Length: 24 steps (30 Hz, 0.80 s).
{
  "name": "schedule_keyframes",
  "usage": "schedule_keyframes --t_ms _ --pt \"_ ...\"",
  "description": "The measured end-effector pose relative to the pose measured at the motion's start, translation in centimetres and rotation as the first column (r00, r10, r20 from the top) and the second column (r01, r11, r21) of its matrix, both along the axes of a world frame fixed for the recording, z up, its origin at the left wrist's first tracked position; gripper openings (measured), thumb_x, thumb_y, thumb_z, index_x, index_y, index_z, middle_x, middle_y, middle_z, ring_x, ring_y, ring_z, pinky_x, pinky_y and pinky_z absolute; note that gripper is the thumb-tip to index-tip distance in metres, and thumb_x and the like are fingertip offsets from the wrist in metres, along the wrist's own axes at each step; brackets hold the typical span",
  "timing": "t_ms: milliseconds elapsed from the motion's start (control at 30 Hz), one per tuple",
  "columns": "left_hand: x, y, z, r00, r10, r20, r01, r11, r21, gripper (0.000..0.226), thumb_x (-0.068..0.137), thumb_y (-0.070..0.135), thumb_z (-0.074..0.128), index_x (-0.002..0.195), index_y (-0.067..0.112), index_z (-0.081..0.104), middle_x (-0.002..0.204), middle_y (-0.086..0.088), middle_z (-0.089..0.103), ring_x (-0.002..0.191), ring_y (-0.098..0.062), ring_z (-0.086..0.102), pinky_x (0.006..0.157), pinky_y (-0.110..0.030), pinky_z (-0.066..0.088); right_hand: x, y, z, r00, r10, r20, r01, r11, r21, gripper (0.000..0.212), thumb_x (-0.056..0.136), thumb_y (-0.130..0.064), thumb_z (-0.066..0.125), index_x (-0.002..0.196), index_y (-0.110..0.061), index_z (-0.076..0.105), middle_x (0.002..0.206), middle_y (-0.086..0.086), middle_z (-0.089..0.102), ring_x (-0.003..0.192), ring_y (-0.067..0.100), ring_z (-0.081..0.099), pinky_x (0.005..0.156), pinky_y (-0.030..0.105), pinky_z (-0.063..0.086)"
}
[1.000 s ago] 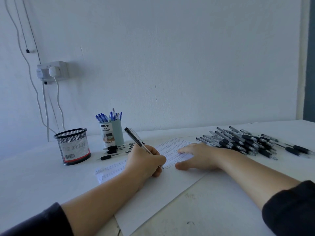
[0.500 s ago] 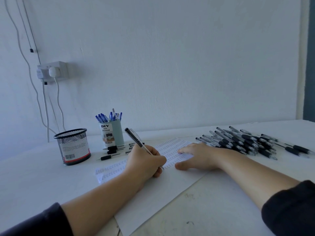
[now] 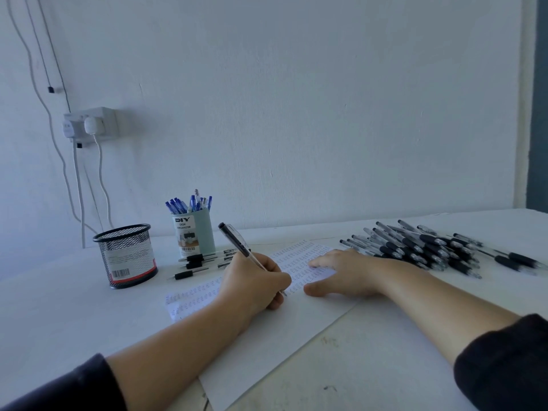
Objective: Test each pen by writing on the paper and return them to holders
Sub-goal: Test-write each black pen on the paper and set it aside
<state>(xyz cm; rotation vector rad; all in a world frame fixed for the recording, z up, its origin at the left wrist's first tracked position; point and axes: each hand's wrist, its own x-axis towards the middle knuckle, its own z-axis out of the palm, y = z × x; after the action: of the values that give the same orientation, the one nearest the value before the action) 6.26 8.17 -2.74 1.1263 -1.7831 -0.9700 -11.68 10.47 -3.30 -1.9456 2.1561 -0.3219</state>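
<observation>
- The left hand (image 3: 255, 281) grips a black pen (image 3: 246, 253) in curled fingers, tip on the paper (image 3: 267, 345), which lies on the bench (image 3: 59, 321).
- The right hand (image 3: 345, 272) rests flat on the paper, fingers straight and spread.
- A few black pens (image 3: 192, 266) lie left of the paper, perhaps four.
- A pile of black pens (image 3: 427, 249) lies to the right.
- Farther left stand a black mesh holder (image 3: 126, 256) and a teal holder (image 3: 194, 234) with blue pens (image 3: 188, 203).
</observation>
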Motion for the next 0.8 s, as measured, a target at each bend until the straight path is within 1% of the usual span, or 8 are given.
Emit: schedule_keyframes --t_ms 133,300,467,567,633,700,733,800 --pt "0.0 0.0 0.0 1.000 0.005 0.005 -0.005 1.000 0.000 0.011 0.069 -0.005 0.058 0.062 0.004 0.057 0.049 -0.011 0.054 0.036 -0.016 0.051 0.048 -0.024 0.046 0.0 0.0 0.0 1.000 -0.004 -0.002 0.004 1.000 0.002 0.077 0.080 -0.068 0.053 0.146 -0.038 0.028 0.157 -0.004 0.019 0.145 0.020 0.013 0.117 0.043 0.016" --pt "0.0 -0.1 -0.1 1.000 -0.008 -0.025 0.008 1.000 -0.002 0.013 0.071 -0.005 0.060 0.062 0.004 0.057 0.044 -0.007 0.055 0.036 -0.015 0.051 0.044 -0.021 0.046 0.0 0.1 0.1 1.000 -0.001 -0.009 0.001 1.000 0.004 0.076 0.081 -0.067 0.053 0.146 -0.039 0.028 0.157 -0.003 0.019 0.144 0.021 0.013 0.117 0.042 0.016" --pt "0.1 -0.2 -0.2 1.000 -0.005 -0.024 0.005 1.000 -0.002 0.013 0.071 -0.004 0.060 0.062 0.005 0.057 0.043 -0.006 0.055 0.038 -0.016 0.053 0.046 -0.022 0.047 0.1 0.0 0.1 1.000 -0.009 -0.002 0.009 1.000 0.009 0.077 0.080 -0.068 0.053 0.146 -0.039 0.027 0.157 -0.003 0.018 0.145 0.021 0.013 0.117 0.043 0.016" --pt "0.0 -0.2 -0.1 0.999 -0.009 -0.034 0.010 1.000 0.007 0.014 0.071 -0.005 0.060 0.062 0.004 0.056 0.043 -0.007 0.055 0.037 -0.016 0.052 0.044 -0.021 0.046 0.1 0.1 0.1 1.000 -0.009 0.000 0.009 1.000 0.010 0.077 0.080 -0.068 0.053 0.146 -0.040 0.027 0.157 -0.003 0.018 0.145 0.021 0.013 0.117 0.043 0.016" --pt "0.2 -0.3 0.1 0.993 -0.008 -0.119 0.013 0.999 0.042 0.014 0.075 -0.007 0.059 0.064 0.002 0.056 0.046 -0.008 0.055 0.038 -0.016 0.052 0.042 -0.021 0.045 0.2 0.3 0.2 1.000 -0.005 -0.004 0.005 1.000 0.008 0.076 0.081 -0.067 0.053 0.147 -0.039 0.027 0.157 -0.003 0.018 0.145 0.021 0.013 0.117 0.043 0.016" --pt "0.6 -0.7 0.5 0.954 0.014 -0.299 0.024 0.992 0.123 0.016 0.082 -0.007 0.055 0.067 0.000 0.055 0.054 -0.011 0.055 0.041 -0.017 0.052 0.040 -0.023 0.044 0.2 0.5 0.3 1.000 0.004 -0.011 -0.004 1.000 0.008 0.075 0.082 -0.065 0.052 0.147 -0.037 0.027 0.158 -0.003 0.018 0.145 0.021 0.012 0.117 0.043 0.015" --pt "0.8 -0.9 0.8 0.926 0.039 -0.376 0.023 0.987 0.161 0.017 0.084 -0.005 0.052 0.068 0.000 0.054 0.058 -0.011 0.054 0.044 -0.017 0.052 0.041 -0.024 0.043 0.2 0.6 0.3 1.000 0.006 -0.009 -0.006 1.000 0.008 0.074 0.083 -0.065 0.051 0.147 -0.037 0.027 0.158 -0.003 0.017 0.145 0.020 0.011 0.117 0.043 0.014" --pt "1.3 -1.5 1.3 0.886 0.106 -0.451 -0.016 0.980 0.199 0.019 0.085 0.000 0.047 0.067 0.004 0.052 0.064 -0.009 0.054 0.054 -0.017 0.050 0.048 -0.026 0.042 0.2 0.7 0.4 1.000 0.000 0.003 0.000 1.000 0.010 0.074 0.082 -0.066 0.051 0.147 -0.038 0.027 0.158 -0.004 0.017 0.146 0.020 0.009 0.117 0.043 0.013"
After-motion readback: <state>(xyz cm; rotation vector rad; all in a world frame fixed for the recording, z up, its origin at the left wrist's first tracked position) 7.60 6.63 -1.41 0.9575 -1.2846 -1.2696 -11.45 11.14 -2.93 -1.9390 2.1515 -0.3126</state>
